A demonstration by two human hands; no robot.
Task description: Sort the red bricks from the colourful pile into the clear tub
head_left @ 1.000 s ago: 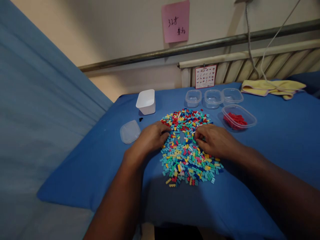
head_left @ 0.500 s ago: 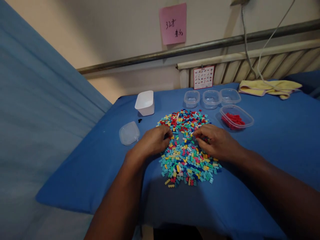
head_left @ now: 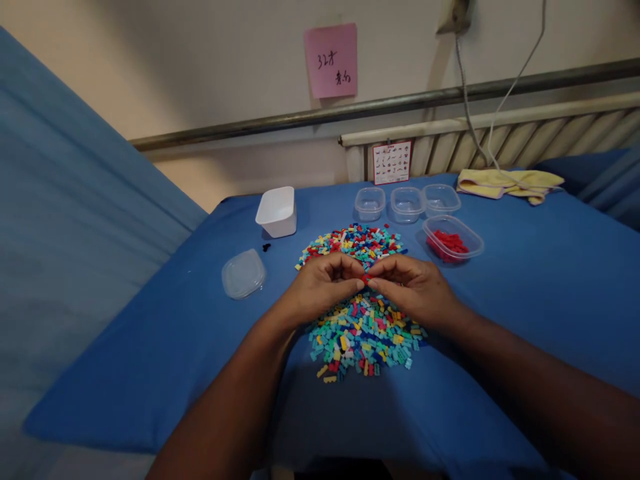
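Fingertips of my left hand and my right hand meet over the middle of the brick heap. Pinched between them is a small red brick, mostly covered by the thumbs and fingers. Whether it is one piece or two joined, I cannot tell. Under and around both hands spreads a loose pile of small toy bricks in turquoise, yellow, red, blue, pink and white. To the right of the pile, a clear container holds red bricks.
Three clear containers stand behind the pile, near a picture card. Left are a white tub, a small black piece and clear lids. A yellow cloth lies back right on the blue sheet.
My hands were apart over the pile and have come together, now both on a small red brick. The whole view has shifted slightly; the containers have stayed in place.
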